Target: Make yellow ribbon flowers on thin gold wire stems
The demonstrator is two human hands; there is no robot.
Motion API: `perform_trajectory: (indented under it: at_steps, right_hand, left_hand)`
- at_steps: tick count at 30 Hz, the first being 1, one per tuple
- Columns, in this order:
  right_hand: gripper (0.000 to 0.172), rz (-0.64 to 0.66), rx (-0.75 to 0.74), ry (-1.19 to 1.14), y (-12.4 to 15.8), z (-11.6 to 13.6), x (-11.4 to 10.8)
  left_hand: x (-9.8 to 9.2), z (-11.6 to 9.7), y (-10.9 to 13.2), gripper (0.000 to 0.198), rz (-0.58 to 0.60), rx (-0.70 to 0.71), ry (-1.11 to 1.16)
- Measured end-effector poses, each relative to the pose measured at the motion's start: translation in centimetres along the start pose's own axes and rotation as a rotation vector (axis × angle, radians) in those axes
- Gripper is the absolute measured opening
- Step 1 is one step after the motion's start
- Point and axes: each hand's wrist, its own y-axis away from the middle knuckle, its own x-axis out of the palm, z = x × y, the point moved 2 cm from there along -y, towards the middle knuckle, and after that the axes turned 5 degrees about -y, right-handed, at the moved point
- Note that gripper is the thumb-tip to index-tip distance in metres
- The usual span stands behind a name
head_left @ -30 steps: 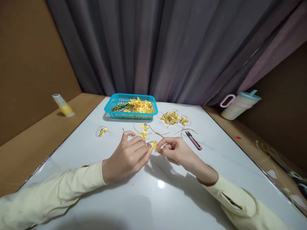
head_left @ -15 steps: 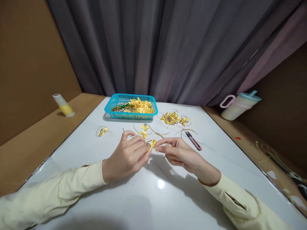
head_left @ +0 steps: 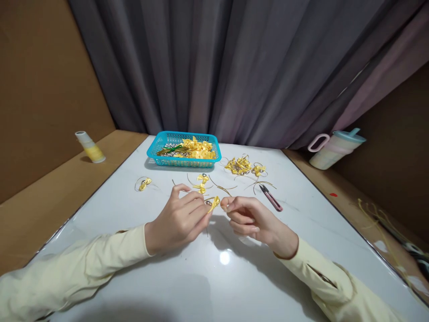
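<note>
A yellow ribbon bow with a small silvery piece beside it is pinched in the fingertips of my left hand. Close to its right, my right hand has thumb and forefinger pressed together; whether they grip a thin cord or wire I cannot make out. Just beyond my hands lie two more yellow bows and several thin gold-brown cords. To the right of these rests a pair of pink-handled thread snips, blades pointing away from me.
A blue basket with yellow bows and silvery pieces stands at the back. Right of it is a pile of corded bows. One bow lies left. A thread spool and a lidded cup flank the white table.
My right hand has drawn slightly away from the bow, its fingers curling more tightly. The bow has tilted a little to the right in my left hand, which stays nearly in place.
</note>
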Motion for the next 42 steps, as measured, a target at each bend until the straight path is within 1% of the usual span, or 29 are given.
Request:
perform_trajectory:
  at_steps: [4, 6, 8, 10, 13, 17, 20, 22, 24, 25, 26, 27, 28, 30, 31, 32, 33, 35, 37, 38, 40, 42]
  right_hand:
    - [0.011, 0.062, 0.039, -0.035, -0.1, -0.1, 0.0]
    - [0.01, 0.06, 0.043, -0.03, -0.1, -0.2, 0.2]
    - [0.008, 0.009, 0.012, 0.032, 0.1, -0.3, 0.4]
    - [0.009, -0.055, -0.038, 0.149, 0.3, -0.3, 0.8]
    - [0.018, -0.115, -0.096, 0.3, 0.6, -0.1, 1.3]
    - [0.026, -0.19, -0.172, 0.348, 0.7, 0.0, 1.6]
    - [0.021, -0.24, -0.293, 0.339, 0.7, 0.1, 1.5]
    - [0.016, -0.287, -0.422, 0.339, 0.9, 0.6, 1.0]
    - [0.013, -0.359, -0.599, 0.397, 1.1, 1.4, 0.2]
    - [0.01, -0.375, -0.672, 0.45, 1.1, 1.9, -0.2]
    - [0.008, -0.354, -0.711, 0.508, 1.1, 2.2, -0.6]
    - [0.014, -0.293, -0.705, 0.558, 0.9, 2.5, -0.9]
    - [0.025, -0.195, -0.653, 0.588, 0.6, 2.5, -1.2]
    - [0.046, 0.048, -0.474, 0.577, -0.1, 2.0, -1.5]
    - [0.052, 0.15, -0.392, 0.562, -0.4, 1.7, -1.6]
    - [0.055, 0.224, -0.33, 0.561, -0.6, 1.3, -1.6]
    - [0.054, 0.269, -0.289, 0.582, -0.8, 1.0, -1.7]
    - [0.044, 0.28, -0.249, 0.695, -0.8, 0.6, -1.7]
    - [0.027, 0.225, -0.226, 0.828, -0.6, 0.7, -1.8]
    - [0.026, 0.188, -0.226, 0.886, -0.4, 0.9, -1.9]
    - [0.034, 0.116, -0.263, 1.002, -0.1, 1.4, -1.8]
    - [0.037, 0.053, -0.38, 1.141, 0.4, 2.1, -1.5]
  left_hand:
    - [0.0, 0.1, 0.0, 0.014, -0.013, 0.023, -0.026]
    - [0.0, 0.1, 0.0, 0.015, -0.008, 0.015, -0.014]
    - [0.0, 0.1, 0.0, 0.016, 0.003, -0.019, 0.027]
    - [0.0, 0.2, -0.1, 0.018, 0.032, -0.076, 0.09]
    - [-0.1, 0.3, -0.3, 0.021, 0.081, -0.157, 0.176]
    - [-0.1, 0.4, -0.4, 0.022, 0.128, -0.19, 0.239]
    - [0.1, 0.5, -0.3, 0.024, 0.152, -0.211, 0.258]
    - [0.2, 0.7, -0.4, 0.024, 0.166, -0.237, 0.286]
    - [0.3, 0.9, -0.6, 0.023, 0.187, -0.27, 0.358]
    - [0.3, 1.0, -0.7, 0.023, 0.207, -0.292, 0.415]
    - [0.2, 1.1, -0.9, 0.024, 0.232, -0.318, 0.482]
    - [0.2, 1.2, -1.1, 0.025, 0.264, -0.349, 0.552]
    - [0.1, 1.2, -1.2, 0.026, 0.3, -0.379, 0.62]
    - [-0.1, 1.2, -1.5, 0.028, 0.372, -0.436, 0.731]
    - [-0.2, 1.1, -1.5, 0.029, 0.403, -0.455, 0.767]
    - [-0.3, 1.1, -1.6, 0.03, 0.426, -0.465, 0.789]
    - [-0.4, 1.0, -1.7, 0.03, 0.444, -0.467, 0.799]
    - [-0.6, 1.0, -1.7, 0.031, 0.457, -0.45, 0.799]
    - [-0.7, 0.9, -1.8, 0.03, 0.459, -0.424, 0.804]
    - [-0.7, 0.8, -1.8, 0.029, 0.46, -0.416, 0.81]
    - [-0.7, 0.7, -1.8, 0.028, 0.461, -0.406, 0.818]
    - [-0.7, 0.6, -1.8, 0.028, 0.46, -0.399, 0.809]
